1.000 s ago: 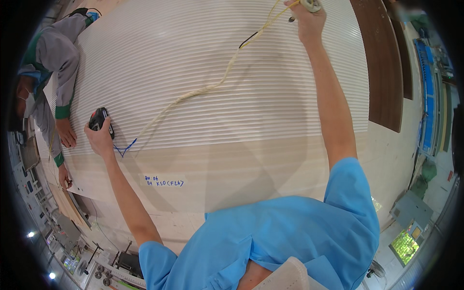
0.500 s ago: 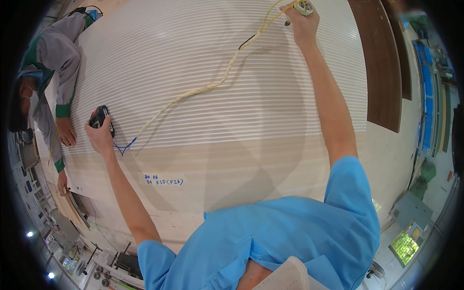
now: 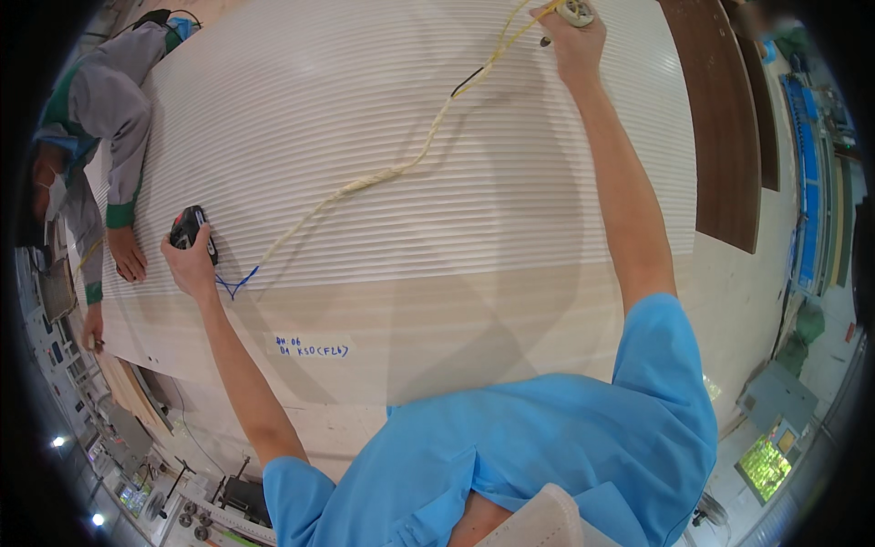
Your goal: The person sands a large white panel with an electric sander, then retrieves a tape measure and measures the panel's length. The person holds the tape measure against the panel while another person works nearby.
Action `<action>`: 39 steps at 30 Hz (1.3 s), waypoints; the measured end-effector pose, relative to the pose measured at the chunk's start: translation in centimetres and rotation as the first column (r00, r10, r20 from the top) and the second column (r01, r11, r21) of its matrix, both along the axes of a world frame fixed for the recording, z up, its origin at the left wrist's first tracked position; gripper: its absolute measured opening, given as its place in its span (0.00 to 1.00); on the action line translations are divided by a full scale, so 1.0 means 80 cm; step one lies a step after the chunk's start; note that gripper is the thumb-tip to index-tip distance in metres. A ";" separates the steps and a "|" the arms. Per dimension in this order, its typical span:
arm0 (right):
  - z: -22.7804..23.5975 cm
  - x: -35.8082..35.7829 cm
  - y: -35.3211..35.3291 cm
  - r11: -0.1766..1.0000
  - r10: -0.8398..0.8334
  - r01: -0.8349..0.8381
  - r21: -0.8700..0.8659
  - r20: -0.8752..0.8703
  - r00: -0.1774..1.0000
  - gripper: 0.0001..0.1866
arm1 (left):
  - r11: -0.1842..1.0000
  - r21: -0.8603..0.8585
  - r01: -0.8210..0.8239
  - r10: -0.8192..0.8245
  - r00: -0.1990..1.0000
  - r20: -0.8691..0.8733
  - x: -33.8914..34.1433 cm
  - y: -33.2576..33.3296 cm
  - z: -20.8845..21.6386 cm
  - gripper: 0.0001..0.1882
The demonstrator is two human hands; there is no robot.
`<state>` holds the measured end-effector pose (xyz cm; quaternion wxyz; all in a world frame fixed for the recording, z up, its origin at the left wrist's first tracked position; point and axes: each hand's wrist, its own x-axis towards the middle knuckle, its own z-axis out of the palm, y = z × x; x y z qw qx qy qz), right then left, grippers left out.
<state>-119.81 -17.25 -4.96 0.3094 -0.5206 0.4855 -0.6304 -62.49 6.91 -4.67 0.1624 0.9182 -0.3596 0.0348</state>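
In my left hand (image 3: 189,269) is a black battery pack (image 3: 194,230) with a red patch, gripped by its near side. A blue wire end (image 3: 239,284) hangs beside it and joins a pale yellow cord (image 3: 365,181). The cord runs loosely up and right across a white ribbed panel (image 3: 301,118) to my right hand (image 3: 576,55). Closed near the top edge, that hand grips a round cream-coloured device (image 3: 576,12) with openings in its face. Yellow wires lie at its fingers, and a small dark piece (image 3: 545,42) shows under them.
Along the left side a co-worker in grey and green sleeves (image 3: 123,128) rests one hand (image 3: 126,255) on the panel; the other hand (image 3: 93,328) is at its corner. Dark brown boards (image 3: 725,137) lie to the right. Blue handwriting marks a label (image 3: 313,346) on the panel's plain near strip.
The co-worker's lower hand has shifted left and up along the panel's edge. My two hands keep their grips, nearly still; the view has shifted slightly.
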 end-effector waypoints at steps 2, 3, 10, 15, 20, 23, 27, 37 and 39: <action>0.008 -0.006 -0.003 1.000 0.018 -0.018 -0.001 0.030 0.999 0.10 | 1.000 0.000 -0.009 0.009 1.000 -0.003 0.001 0.000 -0.001 0.47; 0.012 -0.008 -0.005 1.000 0.025 -0.025 0.001 0.045 0.999 0.10 | 1.000 0.005 0.004 -0.004 1.000 0.013 0.002 0.000 -0.002 0.47; 0.000 0.002 -0.010 0.999 -0.014 0.012 0.031 0.059 0.998 0.10 | 1.000 0.002 0.010 -0.010 1.000 0.009 0.004 -0.005 -0.001 0.47; 0.006 0.001 -0.010 1.000 -0.016 0.014 0.020 0.091 0.996 0.09 | 1.000 0.013 0.004 -0.004 1.000 -0.025 0.000 -0.008 0.003 0.47; 0.011 -0.006 -0.019 0.999 0.034 -0.033 -0.020 0.058 0.998 0.08 | 1.000 -0.007 -0.003 0.003 1.000 -0.010 0.000 -0.011 0.001 0.47; 0.000 -0.003 -0.021 1.000 0.013 -0.012 -0.018 0.078 0.997 0.08 | 1.000 -0.002 -0.009 0.009 1.000 -0.025 0.000 -0.011 0.001 0.47; -0.012 -0.001 -0.018 0.999 -0.021 0.020 0.032 0.047 0.999 0.08 | 1.000 -0.004 -0.010 0.010 1.000 -0.013 -0.003 -0.012 0.004 0.47; 0.011 -0.007 -0.030 0.997 0.032 -0.026 -0.075 0.081 0.996 0.10 | 1.000 -0.010 -0.015 0.014 0.999 -0.044 -0.004 -0.012 0.003 0.48; 0.013 -0.007 -0.034 0.997 0.022 -0.016 -0.071 0.077 0.997 0.11 | 1.000 0.000 -0.016 0.016 0.999 -0.028 -0.002 -0.012 0.003 0.48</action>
